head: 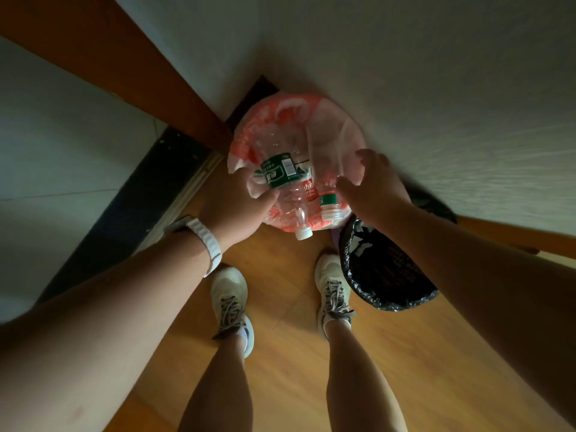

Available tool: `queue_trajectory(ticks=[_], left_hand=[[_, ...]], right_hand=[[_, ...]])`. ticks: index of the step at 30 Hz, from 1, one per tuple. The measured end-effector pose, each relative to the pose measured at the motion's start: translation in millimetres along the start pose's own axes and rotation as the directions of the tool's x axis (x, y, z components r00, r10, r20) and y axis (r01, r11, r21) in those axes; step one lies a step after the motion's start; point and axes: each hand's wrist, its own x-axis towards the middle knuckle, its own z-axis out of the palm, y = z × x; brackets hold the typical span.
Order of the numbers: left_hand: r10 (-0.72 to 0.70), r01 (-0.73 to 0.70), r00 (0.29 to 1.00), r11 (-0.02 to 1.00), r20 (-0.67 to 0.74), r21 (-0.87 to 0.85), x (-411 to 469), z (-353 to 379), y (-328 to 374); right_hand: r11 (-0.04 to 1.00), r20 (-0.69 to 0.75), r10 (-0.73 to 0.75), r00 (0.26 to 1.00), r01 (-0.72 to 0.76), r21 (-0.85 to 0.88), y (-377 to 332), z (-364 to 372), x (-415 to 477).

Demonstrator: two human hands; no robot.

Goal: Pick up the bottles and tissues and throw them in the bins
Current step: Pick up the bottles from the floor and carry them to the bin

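Note:
A bin lined with a red and white plastic bag (330, 120) stands on the floor in the wall corner. Over its opening my left hand (237, 201) holds a clear bottle with a green label (277, 173), thumb on top, its white cap pointing toward me. Just to its right lies a second clear bottle with a red and green label (327, 198), also white-capped, by the bin's near rim. My right hand (374, 182) hovers above the right rim with fingers spread, holding nothing; its thumb is close to that second bottle. No tissues are in sight.
A black mesh bin with a black liner (383, 269) stands right of my feet on the wooden floor (280, 275). A white wall runs behind both bins. A brown door frame (156, 73) and dark threshold (149, 188) lie to the left.

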Motion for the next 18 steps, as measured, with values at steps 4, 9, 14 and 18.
queue_trajectory(ticks=[4, 9, 14, 18], left_hand=[[0.111, -0.111, 0.993, 0.994, -0.026, 0.004, -26, -33, 14], [0.246, -0.233, 0.966, 0.961, -0.078, 0.151, -70, -79, 41], [0.479, -0.412, 0.87, 0.836, -0.115, 0.362, -136, -131, 75], [0.597, -0.495, 0.797, 0.734, -0.094, 0.465, -189, -175, 102]], right_hand=[[0.994, -0.007, -0.093, 0.996, 0.092, -0.058, -17, -33, -35], [0.966, -0.065, -0.206, 0.976, 0.192, -0.175, -42, -71, -95], [0.919, -0.158, -0.318, 0.935, 0.263, -0.293, -77, -112, -166], [0.89, -0.211, -0.372, 0.904, 0.283, -0.357, -105, -149, -224]])
